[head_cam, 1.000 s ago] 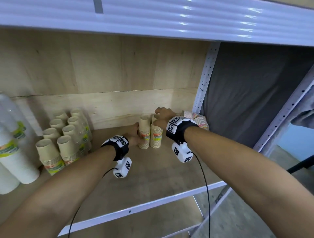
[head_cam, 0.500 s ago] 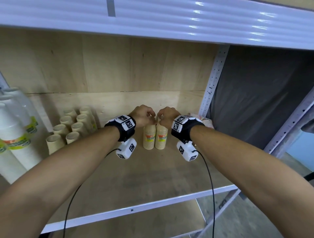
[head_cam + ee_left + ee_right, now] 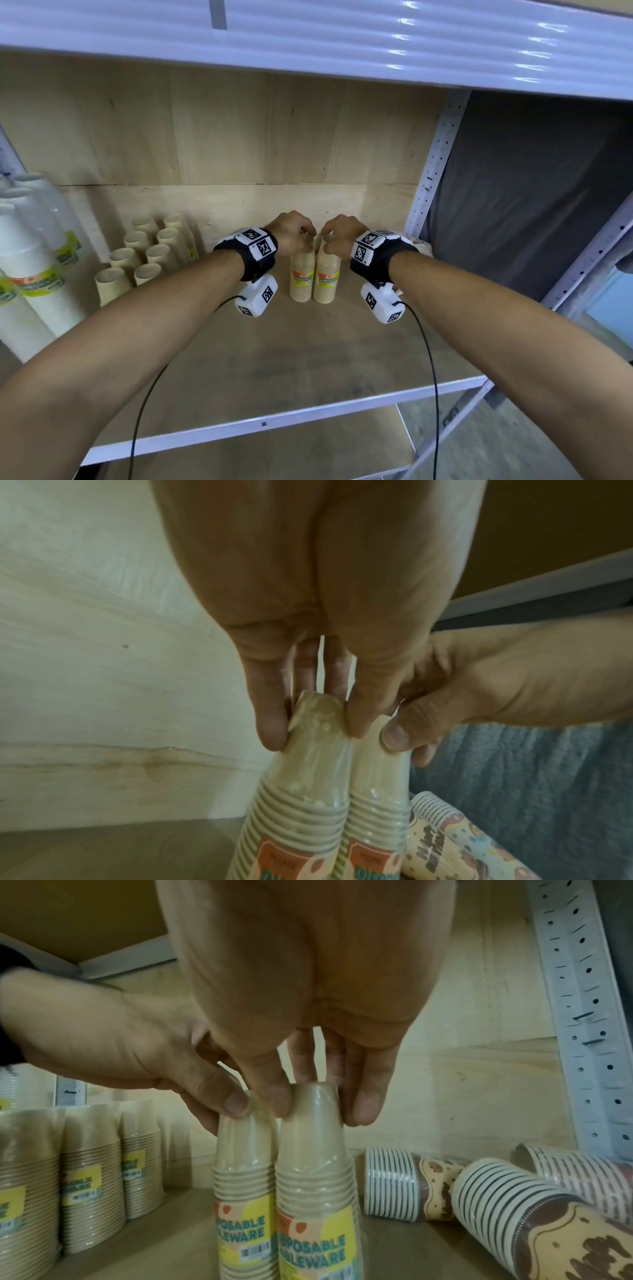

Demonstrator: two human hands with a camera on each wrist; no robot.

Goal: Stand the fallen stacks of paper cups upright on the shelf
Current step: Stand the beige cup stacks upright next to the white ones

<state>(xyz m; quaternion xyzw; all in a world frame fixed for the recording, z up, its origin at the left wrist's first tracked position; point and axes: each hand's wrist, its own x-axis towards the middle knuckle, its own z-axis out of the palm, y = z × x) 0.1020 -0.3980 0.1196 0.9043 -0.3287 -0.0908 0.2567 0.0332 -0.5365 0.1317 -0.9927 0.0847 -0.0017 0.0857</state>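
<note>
Two tan wrapped cup stacks stand upright side by side mid-shelf: the left stack point(image 3: 302, 277) point(image 3: 308, 791) point(image 3: 245, 1177) and the right stack point(image 3: 327, 279) point(image 3: 377, 791) point(image 3: 315, 1191). My left hand point(image 3: 310, 237) point(image 3: 313, 723) pinches the top of the left stack. Beside it, my right hand point(image 3: 327, 238) point(image 3: 318, 1104) pinches the top of the right one. Three patterned cup stacks point(image 3: 404, 1185) point(image 3: 531, 1218) point(image 3: 589, 1177) lie on their sides at the right rear, mostly hidden behind my right wrist in the head view point(image 3: 419, 243).
Several upright tan stacks point(image 3: 144, 253) point(image 3: 89, 1177) stand at the left rear, with tall white cup stacks point(image 3: 30, 274) leaning at the far left. A perforated metal post point(image 3: 435, 164) bounds the right side. The upper shelf point(image 3: 308, 34) hangs overhead. The white front rail point(image 3: 274, 421) edges the board.
My left hand rose from the side of the left stack to its top. Both hands have settled on the tops, and the two stacks stay upright together.
</note>
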